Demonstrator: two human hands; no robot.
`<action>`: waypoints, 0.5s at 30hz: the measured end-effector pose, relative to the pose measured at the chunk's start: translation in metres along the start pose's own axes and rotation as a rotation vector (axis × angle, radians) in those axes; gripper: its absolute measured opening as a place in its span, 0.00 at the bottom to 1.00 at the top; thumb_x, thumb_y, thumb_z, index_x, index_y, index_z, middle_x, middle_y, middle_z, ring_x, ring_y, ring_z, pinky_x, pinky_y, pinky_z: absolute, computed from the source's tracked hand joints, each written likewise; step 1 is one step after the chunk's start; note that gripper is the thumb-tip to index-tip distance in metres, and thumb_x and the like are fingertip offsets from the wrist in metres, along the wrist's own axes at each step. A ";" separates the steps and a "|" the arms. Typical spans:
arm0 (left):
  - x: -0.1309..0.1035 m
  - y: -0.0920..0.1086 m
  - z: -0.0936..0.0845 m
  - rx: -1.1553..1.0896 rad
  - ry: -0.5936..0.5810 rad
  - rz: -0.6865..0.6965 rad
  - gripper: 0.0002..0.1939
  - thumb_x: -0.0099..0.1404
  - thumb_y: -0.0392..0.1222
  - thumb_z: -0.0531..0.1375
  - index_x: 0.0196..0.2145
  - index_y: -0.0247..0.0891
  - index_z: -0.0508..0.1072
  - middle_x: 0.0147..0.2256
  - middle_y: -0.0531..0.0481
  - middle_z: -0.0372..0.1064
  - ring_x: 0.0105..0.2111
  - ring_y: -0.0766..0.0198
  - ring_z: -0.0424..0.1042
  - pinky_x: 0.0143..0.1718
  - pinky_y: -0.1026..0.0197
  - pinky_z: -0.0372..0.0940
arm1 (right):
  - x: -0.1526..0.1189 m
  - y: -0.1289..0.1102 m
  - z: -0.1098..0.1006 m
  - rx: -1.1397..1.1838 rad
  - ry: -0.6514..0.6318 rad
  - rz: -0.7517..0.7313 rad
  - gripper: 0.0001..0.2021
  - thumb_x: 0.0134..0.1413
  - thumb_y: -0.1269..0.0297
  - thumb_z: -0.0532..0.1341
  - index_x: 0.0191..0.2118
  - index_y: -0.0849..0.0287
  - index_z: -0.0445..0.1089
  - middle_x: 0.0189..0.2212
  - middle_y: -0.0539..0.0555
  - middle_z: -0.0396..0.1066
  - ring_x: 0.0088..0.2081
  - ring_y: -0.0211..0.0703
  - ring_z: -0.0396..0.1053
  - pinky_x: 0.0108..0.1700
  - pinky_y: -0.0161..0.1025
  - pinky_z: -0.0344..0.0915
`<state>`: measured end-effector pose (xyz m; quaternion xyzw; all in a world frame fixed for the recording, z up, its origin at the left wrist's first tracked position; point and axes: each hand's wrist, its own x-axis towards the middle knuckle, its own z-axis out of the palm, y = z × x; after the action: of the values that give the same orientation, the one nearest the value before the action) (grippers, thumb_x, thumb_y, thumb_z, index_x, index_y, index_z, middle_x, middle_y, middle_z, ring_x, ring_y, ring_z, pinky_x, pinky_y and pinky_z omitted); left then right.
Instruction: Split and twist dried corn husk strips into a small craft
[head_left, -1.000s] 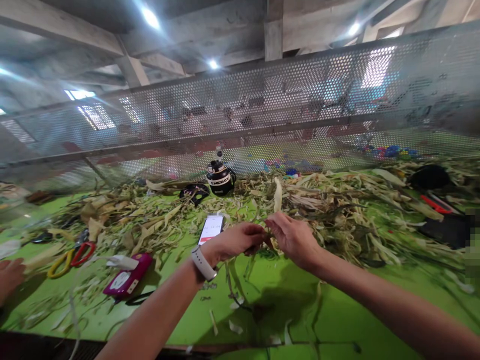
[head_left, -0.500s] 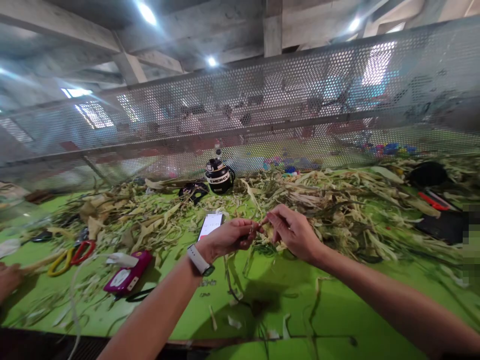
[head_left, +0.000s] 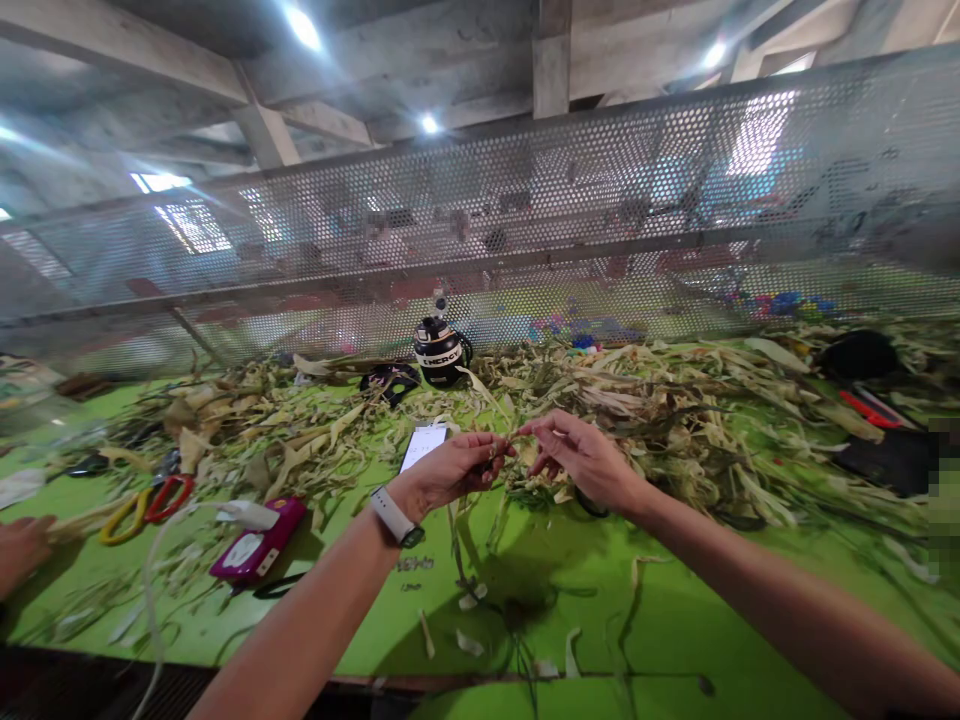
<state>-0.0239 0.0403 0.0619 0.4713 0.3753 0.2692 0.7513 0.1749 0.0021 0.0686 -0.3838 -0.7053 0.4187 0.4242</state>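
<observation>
In the head view, my left hand (head_left: 450,470), a watch (head_left: 396,515) on its wrist, is closed in a pinch on a thin plant strip (head_left: 487,393) whose pale, leafy end points up and to the left. My right hand (head_left: 583,462) faces it, thumb and forefinger pinched on the strip close to the left fingertips, its other fingers loosely curled. Thin stalks (head_left: 454,545) hang below my left hand. Directly behind the left hand lies a phone (head_left: 422,442) with a lit screen. Fingers partly hide the gripped part.
Heaps of dry leaf strips (head_left: 645,400) cover the back of the green table (head_left: 360,620). A black bottle (head_left: 440,357) stands at the perforated metal screen (head_left: 345,245). Leftward lie a purple device (head_left: 259,545) with a cable, scissors (head_left: 169,498), and another person's hand (head_left: 22,552).
The pale end of the strip has swung to the left. My right fingertips have shifted slightly left, while my left hand stays nearly in place. The camera view has moved a little.
</observation>
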 end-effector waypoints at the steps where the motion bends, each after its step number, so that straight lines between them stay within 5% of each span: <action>1: 0.000 -0.001 0.000 0.010 -0.001 -0.005 0.16 0.50 0.46 0.66 0.31 0.30 0.72 0.19 0.57 0.60 0.17 0.78 0.55 0.17 0.71 0.47 | 0.001 0.001 0.001 0.033 -0.024 0.020 0.12 0.60 0.55 0.49 0.34 0.58 0.60 0.24 0.48 0.66 0.26 0.37 0.70 0.27 0.32 0.63; 6: 0.002 -0.003 0.007 -0.011 0.029 -0.032 0.18 0.45 0.46 0.69 0.29 0.32 0.70 0.20 0.56 0.63 0.16 0.77 0.58 0.18 0.71 0.50 | 0.005 0.007 0.005 0.039 0.055 0.035 0.12 0.60 0.56 0.49 0.30 0.57 0.57 0.24 0.47 0.65 0.27 0.37 0.71 0.30 0.33 0.65; 15: 0.011 -0.010 0.021 -0.015 -0.025 -0.056 0.19 0.44 0.45 0.69 0.31 0.31 0.71 0.22 0.55 0.65 0.17 0.78 0.59 0.18 0.71 0.50 | 0.003 0.008 0.007 -0.127 0.167 0.088 0.11 0.60 0.55 0.47 0.30 0.55 0.53 0.23 0.45 0.62 0.14 0.32 0.64 0.16 0.29 0.56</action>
<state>0.0003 0.0337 0.0555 0.4582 0.3769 0.2448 0.7668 0.1695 0.0056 0.0598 -0.4741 -0.6749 0.3579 0.4377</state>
